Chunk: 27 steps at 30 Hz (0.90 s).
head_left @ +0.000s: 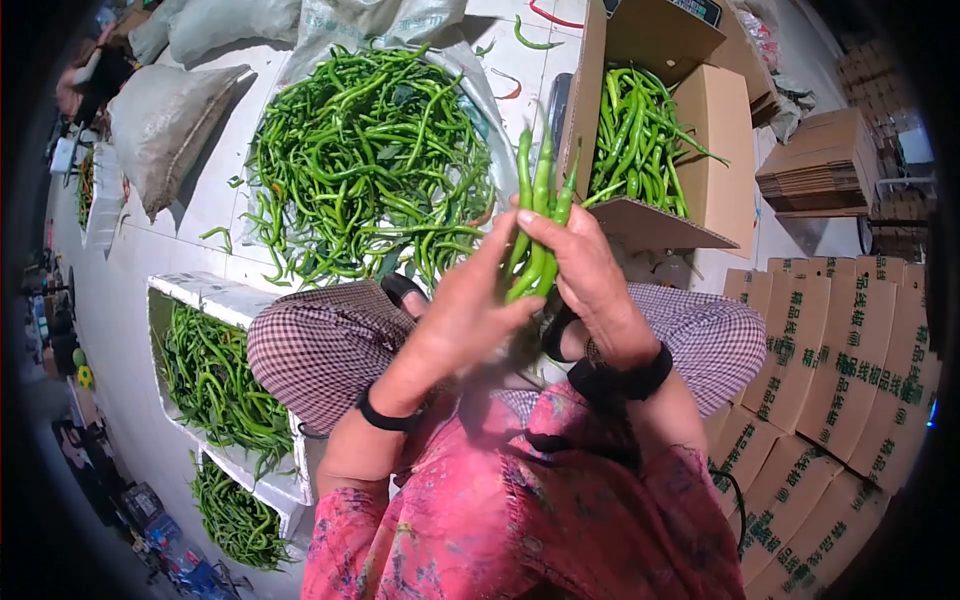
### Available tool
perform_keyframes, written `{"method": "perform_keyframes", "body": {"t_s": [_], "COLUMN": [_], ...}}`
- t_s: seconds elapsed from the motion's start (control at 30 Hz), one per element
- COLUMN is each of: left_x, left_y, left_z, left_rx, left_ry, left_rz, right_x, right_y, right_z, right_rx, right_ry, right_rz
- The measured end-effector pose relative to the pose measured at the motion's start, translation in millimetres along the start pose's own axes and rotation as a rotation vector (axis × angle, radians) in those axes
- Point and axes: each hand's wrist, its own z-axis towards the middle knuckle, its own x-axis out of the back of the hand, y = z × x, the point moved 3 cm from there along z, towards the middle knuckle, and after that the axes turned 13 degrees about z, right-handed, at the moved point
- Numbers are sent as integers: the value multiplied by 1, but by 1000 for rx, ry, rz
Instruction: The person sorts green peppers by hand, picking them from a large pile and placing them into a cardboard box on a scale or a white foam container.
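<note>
A small bunch of long green chili peppers [540, 215] is held upright in front of me, their tips pointing away. My right hand [588, 275] grips the bunch from the right, its thumb pressed across the peppers. Slightly blurred, my left hand [468, 312] wraps the bunch's left side and lower end with fingers and thumb. Beyond my hands lies a large heap of green chili peppers [360, 160] on an opened plastic sack [480, 75]. An open cardboard box [725, 150], partly filled with chili peppers [640, 140], stands to the right of my hands.
White foam boxes [300, 465] of green peppers stand at my left. A stuffed woven sack [175, 120] sits at the far left. Printed flattened cartons [830, 350] are stacked at my right, with more folded cardboard [815, 165] behind. A loose pepper [535, 40] lies on the floor.
</note>
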Motion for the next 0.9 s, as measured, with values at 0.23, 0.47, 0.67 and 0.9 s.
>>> {"method": "perform_keyframes", "body": {"t_s": [0.23, 0.47, 0.67, 0.9], "left_x": [34, 65, 53, 39], "left_y": [-13, -38, -28, -11], "left_z": [-1, -14, -7, -5], "left_rx": [183, 48, 173, 27], "left_ry": [213, 594, 416, 59], "left_rz": [-631, -1057, -889, -425], "right_x": [0, 13, 19, 19], "right_y": [-16, -12, -21, -36], "right_z": [0, 4, 2, -13], "right_rx": [-169, -133, -35, 57], "right_ry": [-134, -267, -278, -390], "right_rz": [468, 605, 728, 748]}}
